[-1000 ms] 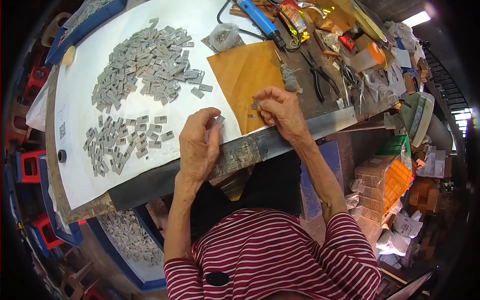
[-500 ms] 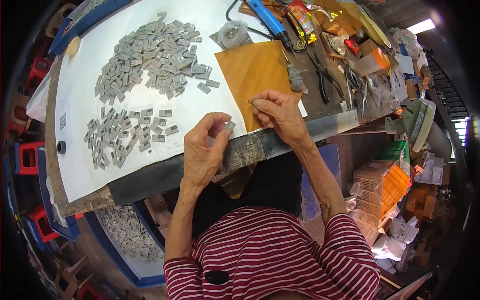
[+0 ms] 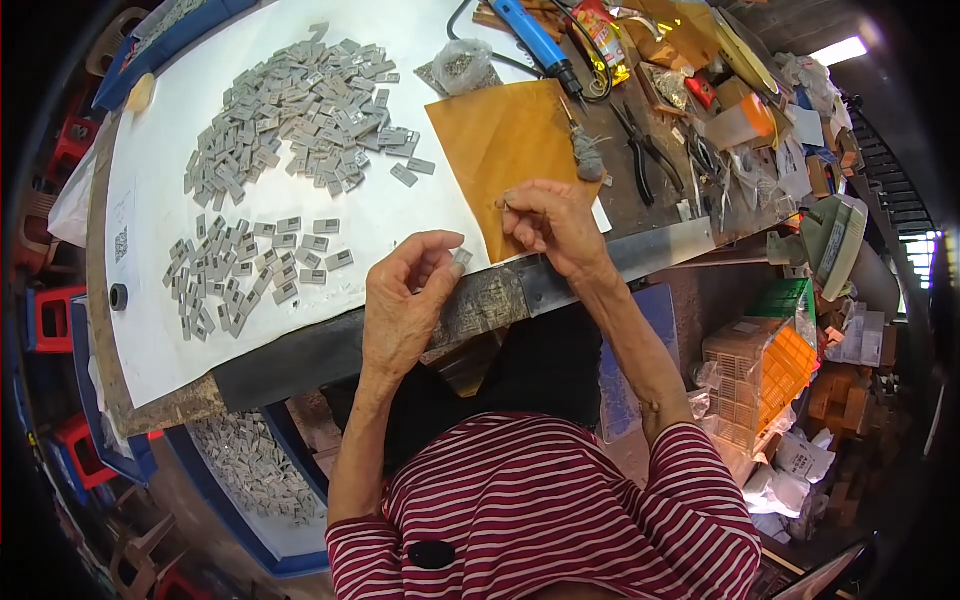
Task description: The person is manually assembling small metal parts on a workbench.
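Near the front edge of the table, my left hand (image 3: 408, 290) pinches a small grey rectangular plastic part (image 3: 462, 257) between thumb and fingers. My right hand (image 3: 552, 222) is closed in a pinch over the brown paper sheet (image 3: 500, 140); whatever sits between its fingertips is too small to make out. Left of my hands, a loose group of similar grey parts (image 3: 285, 257) lies spread on the white sheet (image 3: 390, 225). Behind that rises a large heap of the same parts (image 3: 300, 115).
A blue electric screwdriver (image 3: 535, 40), a bag of tiny metal pieces (image 3: 462, 68) and black-handled pliers (image 3: 645, 155) lie at the back and right. A blue tray of parts (image 3: 285, 545) stands below the table at left. An orange crate (image 3: 770, 380) sits at right.
Both hands stay in nearly the same place, still pinching. The left fingers have shifted slightly around the grey part; the whole view has moved a little.
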A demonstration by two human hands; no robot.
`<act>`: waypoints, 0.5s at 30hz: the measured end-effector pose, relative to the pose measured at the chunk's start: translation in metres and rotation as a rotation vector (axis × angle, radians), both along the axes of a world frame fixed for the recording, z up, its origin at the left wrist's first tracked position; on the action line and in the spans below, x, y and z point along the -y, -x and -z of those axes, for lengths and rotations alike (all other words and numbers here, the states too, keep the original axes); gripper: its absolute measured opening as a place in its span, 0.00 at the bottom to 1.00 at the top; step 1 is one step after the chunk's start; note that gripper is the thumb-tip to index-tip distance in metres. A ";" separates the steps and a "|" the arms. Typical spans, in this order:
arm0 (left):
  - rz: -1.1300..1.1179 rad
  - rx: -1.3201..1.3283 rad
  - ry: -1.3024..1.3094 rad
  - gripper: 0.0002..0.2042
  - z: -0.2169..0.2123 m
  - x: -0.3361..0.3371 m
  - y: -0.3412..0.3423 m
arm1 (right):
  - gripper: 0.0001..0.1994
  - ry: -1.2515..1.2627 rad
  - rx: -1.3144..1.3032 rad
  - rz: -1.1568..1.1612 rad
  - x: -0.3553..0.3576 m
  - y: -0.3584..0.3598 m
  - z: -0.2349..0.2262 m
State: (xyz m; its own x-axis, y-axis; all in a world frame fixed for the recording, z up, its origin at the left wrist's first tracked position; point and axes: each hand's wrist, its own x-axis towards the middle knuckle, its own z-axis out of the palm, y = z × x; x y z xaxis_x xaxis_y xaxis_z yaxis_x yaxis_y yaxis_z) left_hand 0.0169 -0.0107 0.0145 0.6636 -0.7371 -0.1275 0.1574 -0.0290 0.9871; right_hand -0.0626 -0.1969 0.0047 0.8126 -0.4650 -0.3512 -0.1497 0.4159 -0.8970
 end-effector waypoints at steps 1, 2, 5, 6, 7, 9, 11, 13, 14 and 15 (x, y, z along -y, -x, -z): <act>0.002 -0.001 -0.004 0.10 0.000 0.000 0.000 | 0.06 -0.002 -0.003 -0.008 0.001 0.000 0.001; 0.005 -0.001 -0.008 0.10 0.000 0.000 0.000 | 0.06 -0.002 -0.004 -0.007 0.001 0.000 0.002; 0.003 0.001 -0.004 0.10 0.000 0.001 0.001 | 0.06 -0.012 -0.010 -0.009 0.002 0.001 0.003; 0.003 0.001 -0.004 0.10 0.000 0.001 0.001 | 0.06 -0.011 -0.014 -0.006 0.001 0.001 0.003; 0.003 0.001 -0.010 0.10 0.001 0.001 0.001 | 0.06 -0.010 -0.019 -0.003 0.001 0.001 0.003; 0.001 0.002 -0.016 0.10 0.002 0.001 0.001 | 0.06 0.012 -0.023 -0.003 0.000 0.001 0.003; -0.011 -0.028 -0.004 0.10 0.003 0.001 0.001 | 0.06 0.034 -0.027 -0.004 -0.002 0.001 0.002; -0.017 -0.047 0.013 0.10 0.004 0.002 0.000 | 0.06 0.024 0.010 -0.027 -0.003 0.003 -0.001; -0.022 -0.065 0.031 0.10 0.004 0.002 -0.001 | 0.06 0.024 0.010 -0.028 -0.005 0.003 -0.002; -0.025 -0.064 0.031 0.10 0.004 0.001 -0.001 | 0.07 0.022 0.021 -0.022 -0.007 0.002 -0.003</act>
State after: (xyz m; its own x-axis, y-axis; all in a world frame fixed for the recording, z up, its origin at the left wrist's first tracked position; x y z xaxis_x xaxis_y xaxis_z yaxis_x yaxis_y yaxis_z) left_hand 0.0181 -0.0118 0.0102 0.6731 -0.7246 -0.1480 0.2206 0.0057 0.9753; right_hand -0.0650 -0.1896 0.0074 0.8298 -0.4541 -0.3243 -0.1400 0.3931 -0.9088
